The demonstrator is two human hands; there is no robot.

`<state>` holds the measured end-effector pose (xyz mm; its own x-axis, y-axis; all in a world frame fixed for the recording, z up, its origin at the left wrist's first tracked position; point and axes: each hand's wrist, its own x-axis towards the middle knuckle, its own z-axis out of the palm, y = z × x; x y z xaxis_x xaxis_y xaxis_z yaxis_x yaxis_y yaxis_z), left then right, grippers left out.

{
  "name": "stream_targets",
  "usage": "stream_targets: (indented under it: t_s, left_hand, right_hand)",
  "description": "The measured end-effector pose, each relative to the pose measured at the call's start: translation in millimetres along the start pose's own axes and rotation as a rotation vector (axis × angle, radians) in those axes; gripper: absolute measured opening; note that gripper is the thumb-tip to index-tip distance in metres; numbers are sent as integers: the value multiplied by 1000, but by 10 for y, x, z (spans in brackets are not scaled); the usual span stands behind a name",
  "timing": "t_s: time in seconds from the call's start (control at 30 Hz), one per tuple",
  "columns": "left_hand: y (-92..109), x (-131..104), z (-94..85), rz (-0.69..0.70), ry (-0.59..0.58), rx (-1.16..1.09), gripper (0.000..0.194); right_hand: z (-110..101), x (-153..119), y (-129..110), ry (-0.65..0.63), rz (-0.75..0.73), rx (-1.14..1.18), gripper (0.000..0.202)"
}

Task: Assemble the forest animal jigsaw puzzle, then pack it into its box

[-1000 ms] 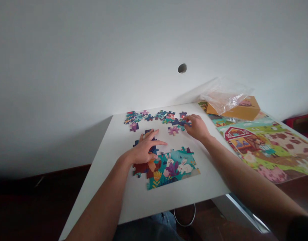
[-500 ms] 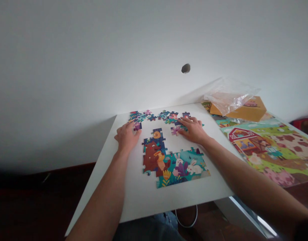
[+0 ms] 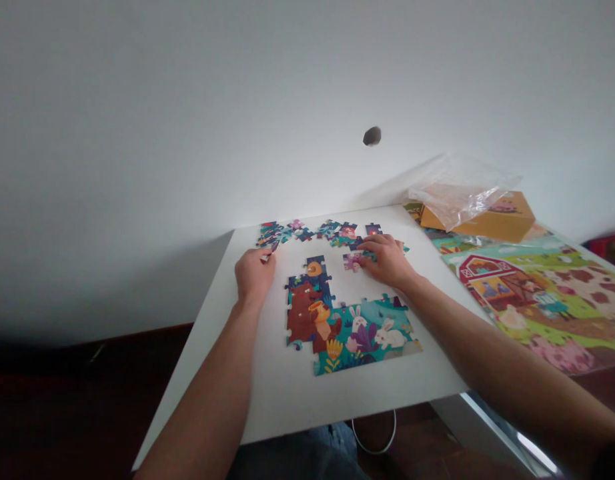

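Observation:
My left hand (image 3: 255, 275) pinches a dark puzzle piece (image 3: 274, 247) between thumb and fingertips, the piece tilted up near the loose pieces at the back left. Over the back right pieces lies my right hand (image 3: 387, 259), open, its fingers spread and its thumb close to a purple puzzle piece (image 3: 352, 261). It partly hides several pieces beneath it. A partly joined puzzle (image 3: 367, 340) lies between my forearms, showing a brown bear, a honey pot and two white rabbits. Loose puzzle pieces (image 3: 331, 230) form an uneven row beyond it.
All this rests on a white table (image 3: 280, 407) against a wall. To the right lies a farm picture (image 3: 527, 300), with a yellow box (image 3: 512, 223) and a clear plastic bag (image 3: 457, 197) behind it. The wall has a dark hole (image 3: 372, 137).
My left hand has closed on the puzzle piece, which lay flat on the table, and tilted it up. My right hand has stayed almost in place.

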<state>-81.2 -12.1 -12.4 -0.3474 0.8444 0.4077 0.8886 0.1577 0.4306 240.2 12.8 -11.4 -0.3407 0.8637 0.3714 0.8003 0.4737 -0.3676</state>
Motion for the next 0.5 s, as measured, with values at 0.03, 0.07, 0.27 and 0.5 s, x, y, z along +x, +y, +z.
stream_targets:
  t_s: [0.03,0.07,0.27,0.5]
  left_hand:
    - [18,0,-9,19,47,-56,22]
    - [47,-6,-17,50,90,-131,22]
    - [444,-242,-63,409,-44,-676,15]
    - [720,-475,-135,644,-432,-791,14]
  right_hand:
    - [-18,-1,-25,30,-4,31,28]
    - [-38,-5,-58,60,-8,76,28]
    - [-25,-86,-341,-139,58,681,47]
    - [118,-98,-380,-152,97,900,50]
